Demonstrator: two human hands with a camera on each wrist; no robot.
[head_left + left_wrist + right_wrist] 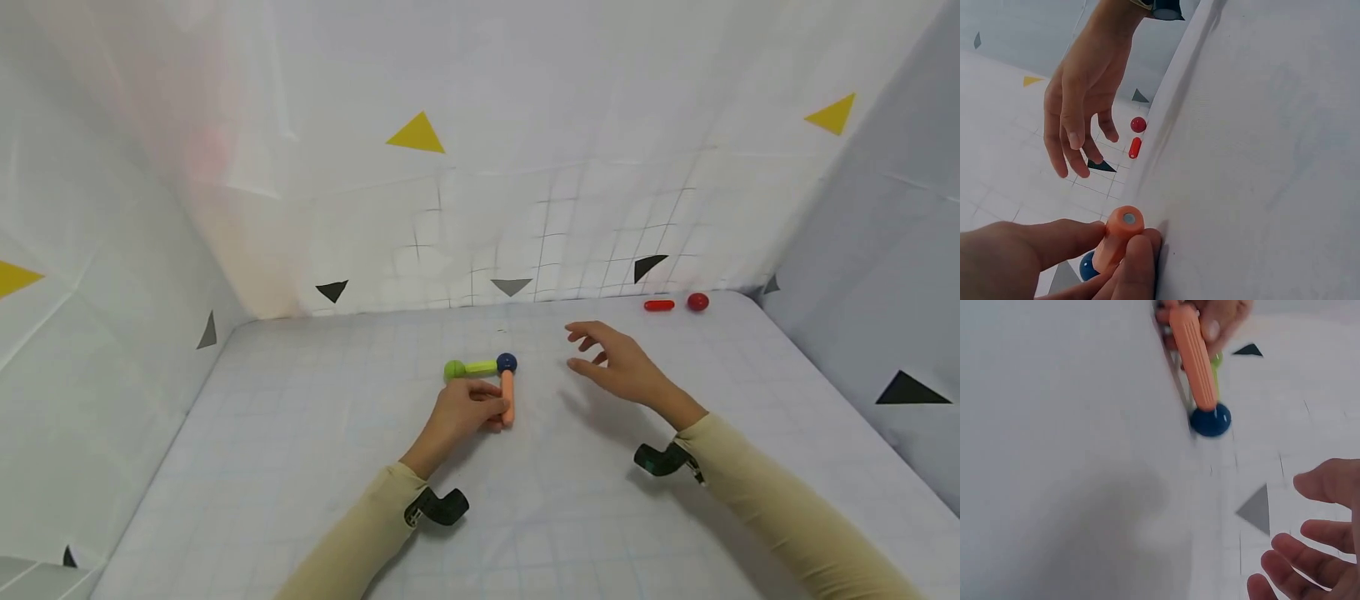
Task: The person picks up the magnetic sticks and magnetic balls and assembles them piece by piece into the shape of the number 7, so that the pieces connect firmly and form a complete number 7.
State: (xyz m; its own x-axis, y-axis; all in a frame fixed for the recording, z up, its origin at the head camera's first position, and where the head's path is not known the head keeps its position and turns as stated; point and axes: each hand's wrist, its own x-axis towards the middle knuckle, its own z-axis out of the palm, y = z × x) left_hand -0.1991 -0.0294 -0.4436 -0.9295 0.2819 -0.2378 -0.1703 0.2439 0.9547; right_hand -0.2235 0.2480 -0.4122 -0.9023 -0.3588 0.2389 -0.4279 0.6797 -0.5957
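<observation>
My left hand (467, 410) pinches an orange ribbed rod (507, 398) near its end, between thumb and fingers. The rod's far end meets a dark blue ball (507, 362). From that ball a lime-green rod (481, 367) runs left to a green ball (454, 370), forming a corner shape on the table. In the left wrist view the near end of the orange rod (1124, 228) shows a small grey disc. My right hand (618, 364) is held above the table to the right of these pieces, fingers loosely bent and holding nothing.
A short red rod (659, 306) and a red ball (697, 302) lie apart at the table's back right, near the rear wall. White sheets with yellow, black and grey triangles enclose the white table (300, 467) at the back and sides.
</observation>
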